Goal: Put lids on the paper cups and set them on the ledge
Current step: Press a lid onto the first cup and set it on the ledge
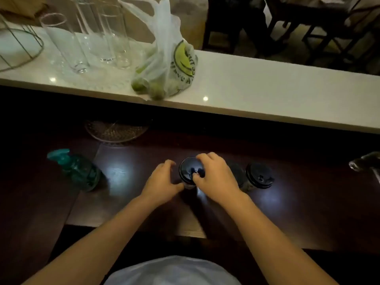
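A paper cup with a black lid (187, 170) stands on the dark wooden table (131, 182), between my hands. My left hand (162, 182) curls around the cup's left side, its thumb against the wall. My right hand (213, 177) rests on the lid, fingers over its right half and thumb pressing near the middle. Just right of my right hand stand two more cups: one (238, 175) partly hidden behind the hand, and one (259, 175) with a black lid on it. The white ledge (267, 89) runs across above the table.
On the ledge stand several tall glasses (82, 40), a wire frame (18, 44) and a plastic bag of green fruit (164, 64). A teal spray bottle (78, 169) lies left of my hands. A woven mat (117, 130) lies under the ledge. A glass object (366, 163) shows at the right edge.
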Action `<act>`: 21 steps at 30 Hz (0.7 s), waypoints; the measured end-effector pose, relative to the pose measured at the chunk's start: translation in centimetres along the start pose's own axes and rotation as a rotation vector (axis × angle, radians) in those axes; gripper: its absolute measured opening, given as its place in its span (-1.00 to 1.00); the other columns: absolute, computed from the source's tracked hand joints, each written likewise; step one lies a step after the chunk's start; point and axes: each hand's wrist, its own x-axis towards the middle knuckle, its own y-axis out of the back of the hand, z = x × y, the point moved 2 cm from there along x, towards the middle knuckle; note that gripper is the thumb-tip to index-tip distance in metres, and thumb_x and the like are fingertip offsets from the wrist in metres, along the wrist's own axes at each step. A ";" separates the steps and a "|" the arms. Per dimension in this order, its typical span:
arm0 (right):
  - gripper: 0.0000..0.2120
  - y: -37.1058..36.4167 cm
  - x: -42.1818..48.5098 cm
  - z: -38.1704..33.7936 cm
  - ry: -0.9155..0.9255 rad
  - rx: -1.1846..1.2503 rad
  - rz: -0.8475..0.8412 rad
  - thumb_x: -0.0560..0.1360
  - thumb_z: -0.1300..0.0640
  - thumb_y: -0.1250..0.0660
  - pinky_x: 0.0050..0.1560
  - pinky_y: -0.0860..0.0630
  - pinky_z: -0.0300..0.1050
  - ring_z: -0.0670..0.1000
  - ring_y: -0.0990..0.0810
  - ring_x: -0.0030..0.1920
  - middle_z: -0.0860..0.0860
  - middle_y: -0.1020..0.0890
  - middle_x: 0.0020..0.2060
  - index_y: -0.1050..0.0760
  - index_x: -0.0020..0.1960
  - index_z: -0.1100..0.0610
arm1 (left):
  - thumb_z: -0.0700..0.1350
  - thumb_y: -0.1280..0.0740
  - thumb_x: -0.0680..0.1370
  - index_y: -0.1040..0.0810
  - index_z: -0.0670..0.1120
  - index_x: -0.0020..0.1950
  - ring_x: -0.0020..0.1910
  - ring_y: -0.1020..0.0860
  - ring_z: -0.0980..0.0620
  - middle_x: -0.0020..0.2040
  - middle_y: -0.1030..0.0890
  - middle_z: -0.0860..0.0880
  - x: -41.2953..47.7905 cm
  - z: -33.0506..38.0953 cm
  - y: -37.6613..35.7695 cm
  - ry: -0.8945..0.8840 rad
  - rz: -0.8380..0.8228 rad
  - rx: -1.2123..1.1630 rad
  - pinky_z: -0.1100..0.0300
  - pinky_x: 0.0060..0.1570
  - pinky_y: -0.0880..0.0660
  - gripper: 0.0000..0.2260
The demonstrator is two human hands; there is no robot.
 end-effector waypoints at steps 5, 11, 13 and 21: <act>-0.32 -1.3 2.0 0.0 0.145 -0.120 -0.179 0.51 0.11 -0.40 0.35 -0.42 0.10 0.21 -0.28 0.41 0.08 -0.34 0.44 -0.23 0.57 0.10 | 0.08 -0.58 0.30 -0.36 -0.04 0.42 0.10 -0.58 -0.08 0.25 -0.49 -0.03 0.4 -1.7 -2.1 0.124 -0.042 -0.129 0.00 0.09 -0.57 -0.24; -0.32 -2.3 4.0 -0.4 0.186 -0.294 -0.269 0.49 0.11 -0.42 0.34 -0.39 0.13 0.23 -0.24 0.42 0.08 -0.29 0.50 -0.25 0.55 0.04 | 0.07 -0.60 0.31 -0.41 0.00 0.37 0.08 -0.57 0.07 0.25 -0.56 0.05 1.5 -2.8 -3.2 0.096 -0.083 -0.207 0.23 -0.05 -0.54 -0.30; -0.33 -2.4 4.4 -0.4 0.177 -0.307 -0.279 0.48 0.10 -0.42 0.35 -0.35 0.12 0.23 -0.26 0.42 0.07 -0.29 0.50 -0.28 0.54 0.03 | 0.06 -0.61 0.31 -0.43 0.04 0.35 0.08 -0.58 0.09 0.22 -0.57 0.10 1.9 -2.7 -3.3 0.072 -0.103 -0.218 0.27 -0.06 -0.53 -0.33; -0.37 -2.4 5.3 -0.7 0.174 -0.174 -0.255 0.44 -0.04 -0.41 0.06 -0.43 -0.03 0.17 -0.33 0.31 0.03 -0.41 0.35 -0.36 0.47 0.02 | 0.05 -0.60 0.35 -0.45 0.10 0.30 0.07 -0.59 0.25 0.11 -0.62 0.17 2.0 -1.8 -3.6 0.014 -0.074 -0.334 0.26 -0.04 -0.53 -0.42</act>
